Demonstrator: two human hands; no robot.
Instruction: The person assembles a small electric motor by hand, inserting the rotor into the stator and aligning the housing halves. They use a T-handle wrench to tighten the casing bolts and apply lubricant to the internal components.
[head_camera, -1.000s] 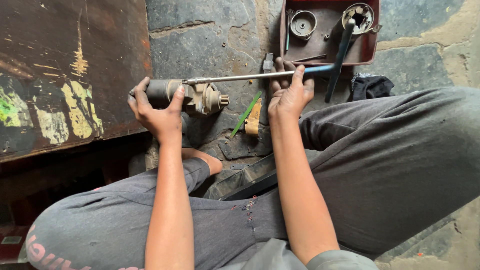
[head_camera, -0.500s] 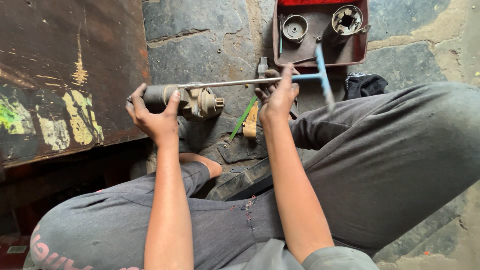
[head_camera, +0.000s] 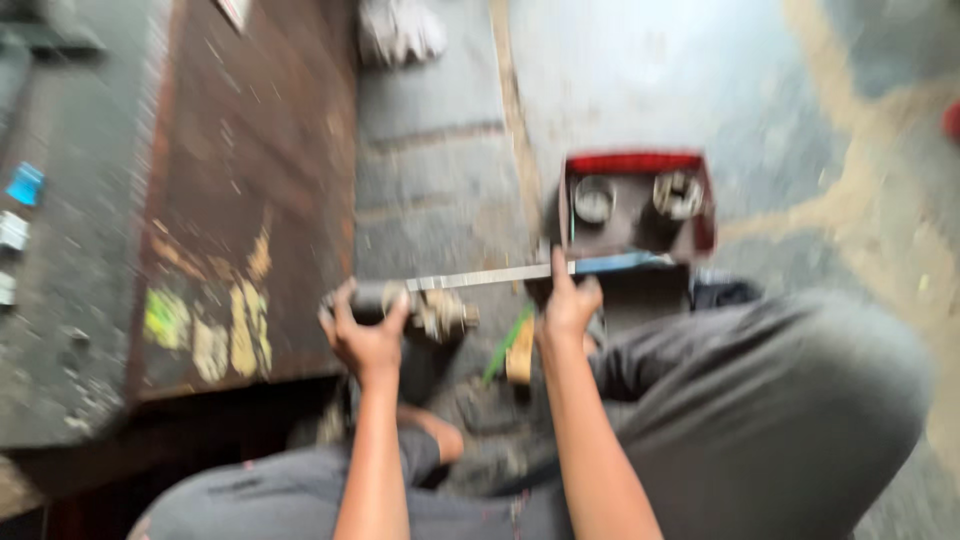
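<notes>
1. Rusty brown metal makes up the plate, the largest thing here; it lies left of the part, with yellow and green paint smears on its near end.
2. Grey trousers cover the bent leg right of and below the part.
3. Red plastic forms the tray, up and to the right of the part, on the stone floor; two round metal pieces sit in it.
4. Steel wrench, long and thin, runs rightward from the part to a blue handle end near the tray.
5. The right hand closes around the wrench shaft, well right of the part.
6. The left hand wraps around the part's dark left end, fingers over the top.
7. The part, a small dark cylinder with a brass-coloured fitting, is held above the floor, just right of the plate's edge. The picture is blurred; finer detail cannot be told.
</notes>
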